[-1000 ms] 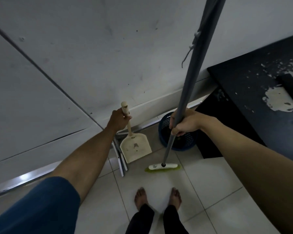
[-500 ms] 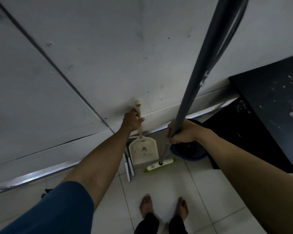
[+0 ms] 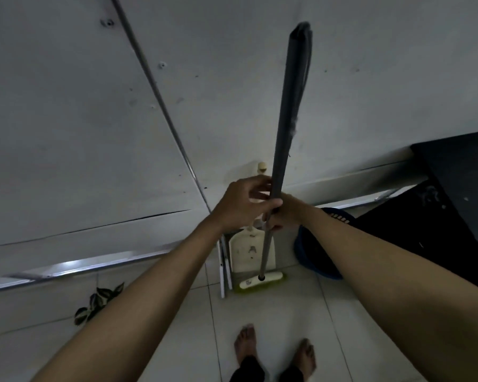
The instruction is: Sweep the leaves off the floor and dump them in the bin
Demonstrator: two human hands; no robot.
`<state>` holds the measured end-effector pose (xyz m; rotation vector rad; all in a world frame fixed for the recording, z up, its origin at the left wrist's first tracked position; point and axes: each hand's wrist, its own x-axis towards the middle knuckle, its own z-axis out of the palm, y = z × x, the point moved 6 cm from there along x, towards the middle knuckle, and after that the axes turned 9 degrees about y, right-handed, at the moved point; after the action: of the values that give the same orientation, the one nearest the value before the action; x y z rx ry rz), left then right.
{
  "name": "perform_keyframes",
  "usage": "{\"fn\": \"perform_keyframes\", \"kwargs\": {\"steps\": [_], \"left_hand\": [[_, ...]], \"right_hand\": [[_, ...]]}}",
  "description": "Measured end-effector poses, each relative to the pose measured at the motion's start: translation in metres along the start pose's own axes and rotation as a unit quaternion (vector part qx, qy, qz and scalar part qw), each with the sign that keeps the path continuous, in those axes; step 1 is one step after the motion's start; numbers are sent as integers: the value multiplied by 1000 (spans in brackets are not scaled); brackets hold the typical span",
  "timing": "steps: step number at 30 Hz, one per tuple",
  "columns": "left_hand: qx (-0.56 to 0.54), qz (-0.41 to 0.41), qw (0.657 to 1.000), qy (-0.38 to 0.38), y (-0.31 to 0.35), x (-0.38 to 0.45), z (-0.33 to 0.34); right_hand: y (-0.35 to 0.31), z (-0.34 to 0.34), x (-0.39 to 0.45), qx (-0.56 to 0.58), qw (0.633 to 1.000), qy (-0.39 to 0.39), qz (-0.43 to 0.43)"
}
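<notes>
My right hand (image 3: 286,215) is closed around the grey handle of the broom (image 3: 283,128), which stands nearly upright. Its white and green head (image 3: 261,282) rests on the tiled floor by the wall. Behind it a cream dustpan (image 3: 246,253) leans upright against the wall. My left hand (image 3: 242,205) is in front of the dustpan's handle, its half-curled fingers reaching the broom handle; what it grips is unclear. The blue basket bin (image 3: 312,260) stands just right of the broom head. A few dark striped leaves (image 3: 98,301) lie on the floor at the left.
A white wall with a metal rail (image 3: 75,266) runs along the floor ahead. A black table (image 3: 453,194) fills the right side, over the bin. A thin white folded frame (image 3: 223,271) leans left of the dustpan. My bare feet (image 3: 273,351) stand on pale tiles.
The broom has swung upright and moved left, in front of the dustpan. My two hands have come together at the broom handle. The view has tilted up and the leaves have come into sight.
</notes>
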<state>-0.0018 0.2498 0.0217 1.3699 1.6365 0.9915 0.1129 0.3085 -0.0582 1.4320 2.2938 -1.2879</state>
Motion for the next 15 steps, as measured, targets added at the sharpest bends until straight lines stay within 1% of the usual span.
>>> {"fn": "perform_keyframes", "kwargs": {"steps": [3, 6, 9, 15], "left_hand": [[13, 10, 994, 108, -4, 7, -8], [48, 25, 986, 157, -6, 21, -16], [76, 31, 986, 147, -9, 32, -18], [83, -1, 987, 135, -16, 34, -20]], "right_hand": [[-5, 5, 22, -3, 999, 31, 18], [-9, 5, 34, -27, 994, 103, 19], [-6, 11, 41, -18, 993, 116, 29], [-1, 12, 34, 3, 992, 117, 42]]}}
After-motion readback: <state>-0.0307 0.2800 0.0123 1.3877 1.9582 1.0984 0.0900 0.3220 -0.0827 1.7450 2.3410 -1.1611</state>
